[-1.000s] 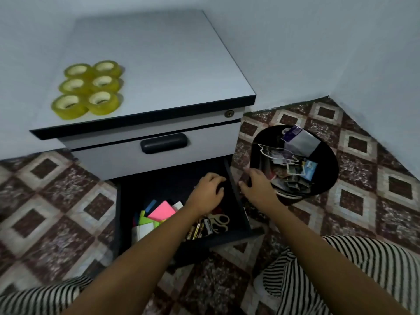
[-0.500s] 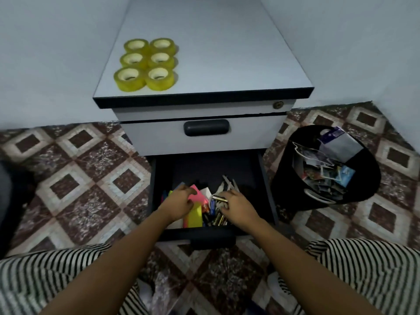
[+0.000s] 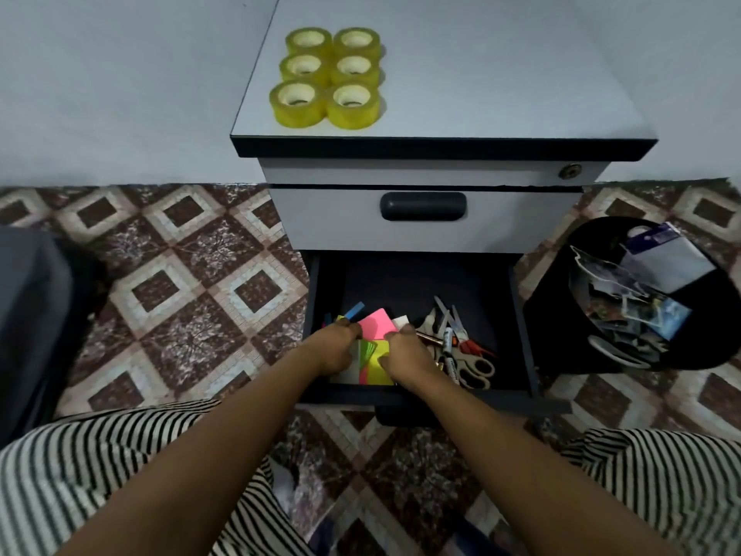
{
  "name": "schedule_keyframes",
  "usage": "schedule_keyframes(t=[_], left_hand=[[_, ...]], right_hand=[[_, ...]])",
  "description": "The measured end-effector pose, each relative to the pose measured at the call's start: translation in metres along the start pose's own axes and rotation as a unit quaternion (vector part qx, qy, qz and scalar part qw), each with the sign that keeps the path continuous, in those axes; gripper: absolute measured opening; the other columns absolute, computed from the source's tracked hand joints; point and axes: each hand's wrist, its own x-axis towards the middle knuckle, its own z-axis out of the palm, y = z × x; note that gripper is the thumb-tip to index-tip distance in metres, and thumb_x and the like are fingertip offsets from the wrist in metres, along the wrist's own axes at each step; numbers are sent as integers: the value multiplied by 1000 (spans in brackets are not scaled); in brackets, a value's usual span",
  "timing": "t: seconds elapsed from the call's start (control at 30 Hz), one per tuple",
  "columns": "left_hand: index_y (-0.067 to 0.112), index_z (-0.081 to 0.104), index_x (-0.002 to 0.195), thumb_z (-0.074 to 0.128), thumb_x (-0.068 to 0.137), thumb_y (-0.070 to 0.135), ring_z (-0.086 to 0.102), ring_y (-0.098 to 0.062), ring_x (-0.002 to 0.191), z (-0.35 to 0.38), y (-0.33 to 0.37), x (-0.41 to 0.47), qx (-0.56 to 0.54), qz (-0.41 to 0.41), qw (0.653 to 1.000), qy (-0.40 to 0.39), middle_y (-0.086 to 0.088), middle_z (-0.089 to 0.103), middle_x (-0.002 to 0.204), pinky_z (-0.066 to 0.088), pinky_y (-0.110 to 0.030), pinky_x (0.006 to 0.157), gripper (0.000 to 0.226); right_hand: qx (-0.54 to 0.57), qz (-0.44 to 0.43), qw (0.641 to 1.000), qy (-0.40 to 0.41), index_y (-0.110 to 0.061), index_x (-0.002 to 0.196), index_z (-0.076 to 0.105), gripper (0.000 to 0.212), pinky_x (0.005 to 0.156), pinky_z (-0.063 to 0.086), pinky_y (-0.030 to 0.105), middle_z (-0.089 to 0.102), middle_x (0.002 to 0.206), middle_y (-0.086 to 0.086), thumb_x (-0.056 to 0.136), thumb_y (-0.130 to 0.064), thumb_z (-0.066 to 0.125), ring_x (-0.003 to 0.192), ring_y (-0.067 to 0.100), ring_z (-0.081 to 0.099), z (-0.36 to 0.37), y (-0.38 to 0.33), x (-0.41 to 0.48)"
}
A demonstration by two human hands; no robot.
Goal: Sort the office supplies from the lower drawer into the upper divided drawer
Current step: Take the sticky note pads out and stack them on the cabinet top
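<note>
The lower drawer (image 3: 521, 315) of the grey cabinet is pulled out, its dark inside holding loose supplies. My left hand (image 3: 339, 349) and my right hand (image 3: 405, 351) are both down in it, fingers curled round a pile of sticky notes (image 3: 375, 325) in pink, yellow, green and white. A blue pad (image 3: 355, 311) pokes out behind my left hand. To the right lie scissors (image 3: 473, 365), a marker (image 3: 449, 347) and other pens. The upper drawer (image 3: 425, 226) with its dark handle is closed.
Several rolls of yellow tape (image 3: 326, 76) stand on the cabinet top (image 3: 501, 74). A black waste bin (image 3: 641, 298) full of wrappers sits on the tiled floor right of the drawer. A dark object (image 3: 28, 315) is at the far left.
Both hands have come together from the drawer's right side onto the sticky notes and closed around them. The camera view has shifted so the cabinet sits further right.
</note>
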Motion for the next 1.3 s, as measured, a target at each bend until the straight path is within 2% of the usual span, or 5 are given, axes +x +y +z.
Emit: schedule_keyframes(t=[0.4,0.5,0.7,1.0,1.3], left_hand=[[2,52,115,51,91,12,51,-31,112,-8,4,-1,-49,-2,998,29,-19,49,123,38,-29,92,26],[4,48,111,48,92,13,54,-31,103,-7,3,-3,-60,2,998,13,-20,56,114,41,-32,84,21],[2,57,114,53,91,14,57,-27,101,-15,8,-8,-136,9,990,45,-15,61,110,40,-25,77,26],[-2,66,104,59,90,8,58,-18,78,-50,38,-16,-400,-24,911,98,-11,62,88,44,-17,58,18],[9,60,84,57,91,6,63,-11,71,-109,99,-44,-542,30,836,85,-5,66,79,52,-18,52,8]], right_hand=[[175,76,981,20,-7,115,53,29,66,35,24,57,100,11,86,-4,53,97,27,57,1,0,3],[151,80,985,15,-9,82,53,5,64,35,27,55,89,14,86,-6,52,100,32,59,2,2,1],[192,64,979,33,-18,94,53,9,63,28,25,61,111,14,93,-10,48,103,28,56,-3,2,-3],[369,88,917,122,-8,99,62,11,78,48,36,58,85,7,92,-9,54,86,24,56,-48,29,-19],[435,43,883,168,4,101,62,17,89,48,54,62,105,30,93,-8,55,98,39,62,-139,47,-70]])
